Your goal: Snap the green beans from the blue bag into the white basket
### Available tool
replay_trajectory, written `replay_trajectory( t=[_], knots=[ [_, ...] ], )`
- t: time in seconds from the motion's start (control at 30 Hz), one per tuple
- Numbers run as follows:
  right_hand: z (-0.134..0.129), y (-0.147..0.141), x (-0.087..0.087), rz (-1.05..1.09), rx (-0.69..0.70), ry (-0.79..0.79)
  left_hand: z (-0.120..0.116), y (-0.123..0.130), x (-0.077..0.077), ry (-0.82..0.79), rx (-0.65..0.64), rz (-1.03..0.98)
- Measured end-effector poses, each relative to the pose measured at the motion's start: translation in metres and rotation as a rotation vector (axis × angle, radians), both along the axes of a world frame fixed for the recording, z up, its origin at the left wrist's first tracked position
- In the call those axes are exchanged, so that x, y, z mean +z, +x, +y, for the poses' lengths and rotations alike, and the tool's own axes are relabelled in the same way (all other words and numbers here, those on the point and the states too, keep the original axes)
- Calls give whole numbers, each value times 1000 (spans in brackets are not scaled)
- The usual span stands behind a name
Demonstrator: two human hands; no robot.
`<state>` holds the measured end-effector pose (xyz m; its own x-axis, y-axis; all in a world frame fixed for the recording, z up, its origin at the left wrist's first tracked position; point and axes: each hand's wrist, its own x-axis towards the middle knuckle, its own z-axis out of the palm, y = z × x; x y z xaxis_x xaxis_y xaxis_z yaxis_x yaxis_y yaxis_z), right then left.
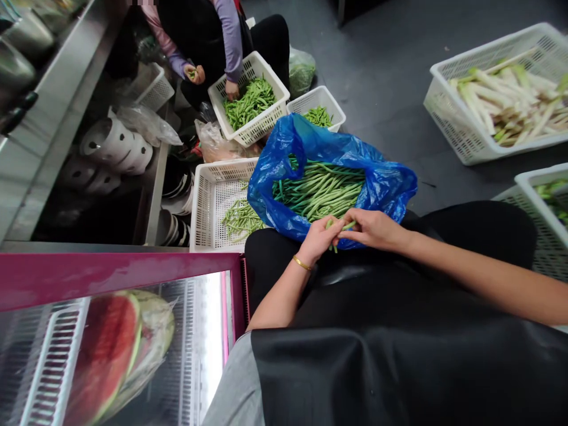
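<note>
My left hand [320, 238], with a gold bangle at the wrist, is closed around pieces of green long bean [332, 245]. Close against it, my right hand [375, 228] pinches a length of the same bean that spans both hands. Just beyond them, a blue plastic bag [390, 183] gapes on my lap, full of whole long beans [331, 189]. To the left of the bag stands a white basket [205, 207] with short bean pieces [242, 219] in its right part.
A co-worker's hand [232, 90] reaches into a white basket of green pods [249, 103]. A smaller basket [339, 112] stands beside it. Baskets of pale stalks [501, 103] and greens [557, 192] are at right. A glass-topped cooler [133, 275] with cut watermelon borders my left.
</note>
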<state>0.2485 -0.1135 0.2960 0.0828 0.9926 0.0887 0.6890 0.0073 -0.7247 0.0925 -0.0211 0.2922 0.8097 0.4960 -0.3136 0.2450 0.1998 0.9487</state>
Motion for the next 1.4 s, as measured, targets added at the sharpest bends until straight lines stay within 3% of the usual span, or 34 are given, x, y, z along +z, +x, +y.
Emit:
replay_trajectory(
  t=[0.17,0.23,0.3,0.4,0.43,0.57,0.6,0.73,0.83,0.93,1.1,1.17,1.3,1.4],
  knots=[
    [-19,19,17,-256,376,12,5,-13,8,-61,-186,51],
    [-18,16,19,-343,373,45,-1,-13,12,-136,-282,55],
    [-12,10,17,-424,231,61,-11,-8,13,-250,-296,45],
    [-6,7,14,-429,-50,2,-21,0,8,-449,-194,32],
    [-6,10,14,-374,-54,-68,-19,0,5,-509,-144,21],
    [-8,36,16,-144,410,-486,6,-13,-5,-596,87,-74],
    [-4,40,15,-163,447,-513,13,-17,-5,-583,136,-97],
    [38,29,-6,-509,162,-308,29,-27,-4,-576,213,-161],
    [76,15,-23,-643,236,-273,28,-29,-2,-624,175,-181],
    [87,18,-12,-616,177,-177,25,-28,-3,-656,152,-215],
    [42,30,47,-273,-137,127,10,-4,-4,-762,118,-202],
    [16,23,56,-49,-214,149,2,11,-2,-752,132,-228],
    [-26,1,29,374,-269,-44,-9,32,6,-666,259,-296],
    [-44,0,8,475,-62,-352,-10,31,12,-561,234,-275]
  ],
)
